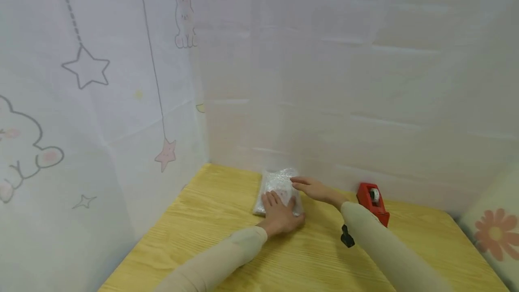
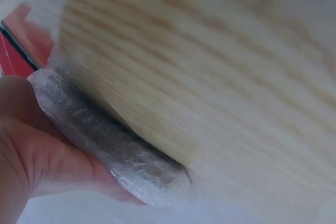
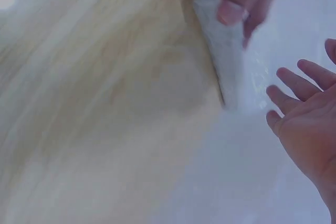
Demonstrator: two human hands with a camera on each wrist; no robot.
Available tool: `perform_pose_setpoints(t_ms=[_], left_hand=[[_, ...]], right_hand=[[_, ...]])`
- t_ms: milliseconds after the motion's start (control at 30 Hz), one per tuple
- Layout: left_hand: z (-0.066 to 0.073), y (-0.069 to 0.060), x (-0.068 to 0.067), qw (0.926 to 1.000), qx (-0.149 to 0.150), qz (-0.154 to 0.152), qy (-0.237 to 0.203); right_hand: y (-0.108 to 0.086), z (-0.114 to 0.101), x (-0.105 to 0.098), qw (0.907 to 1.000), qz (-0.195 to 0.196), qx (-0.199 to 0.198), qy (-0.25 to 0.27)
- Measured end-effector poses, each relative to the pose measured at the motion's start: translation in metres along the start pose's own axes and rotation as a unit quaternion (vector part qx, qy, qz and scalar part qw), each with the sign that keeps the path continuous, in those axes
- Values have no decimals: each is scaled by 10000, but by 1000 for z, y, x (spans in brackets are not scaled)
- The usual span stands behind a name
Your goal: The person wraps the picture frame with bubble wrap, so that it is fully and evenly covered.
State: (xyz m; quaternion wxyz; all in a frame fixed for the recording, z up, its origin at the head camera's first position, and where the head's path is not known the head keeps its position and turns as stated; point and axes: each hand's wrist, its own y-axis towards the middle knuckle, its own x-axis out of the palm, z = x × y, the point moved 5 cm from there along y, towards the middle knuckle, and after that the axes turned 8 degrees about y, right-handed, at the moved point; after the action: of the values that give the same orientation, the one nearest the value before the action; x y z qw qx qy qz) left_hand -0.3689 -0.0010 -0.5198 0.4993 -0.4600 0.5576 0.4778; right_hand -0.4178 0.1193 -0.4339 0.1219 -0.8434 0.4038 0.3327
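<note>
A flat package in bubble wrap [image 1: 279,180] lies on the wooden table near the back wall; something dark shows through its side in the left wrist view. My left hand [image 1: 279,216] rests on the package's near part, fingers extended and thumb spread toward the right edge. In the right wrist view, a thumb and finger of that hand lie on the wrap [image 3: 226,51]. My right hand [image 1: 315,189] is held at the package's right side with straight fingers, nothing in it. Whether its fingertips touch the wrap I cannot tell.
A red tape dispenser [image 1: 369,197] with a roll of tape stands to the right, behind the right forearm. Beside the right sleeve is a small black object [image 1: 347,237]. White printed sheets [image 1: 324,80] hang behind and left of the wooden table [image 1: 211,206].
</note>
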Motion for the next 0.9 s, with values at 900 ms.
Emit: perform_pose_setpoints(t_ms=[900], left_hand=[[-2,-7,0,9982,205,427,-366]], right_hand=[[-187,70,-147,9784,900,948,-1602]])
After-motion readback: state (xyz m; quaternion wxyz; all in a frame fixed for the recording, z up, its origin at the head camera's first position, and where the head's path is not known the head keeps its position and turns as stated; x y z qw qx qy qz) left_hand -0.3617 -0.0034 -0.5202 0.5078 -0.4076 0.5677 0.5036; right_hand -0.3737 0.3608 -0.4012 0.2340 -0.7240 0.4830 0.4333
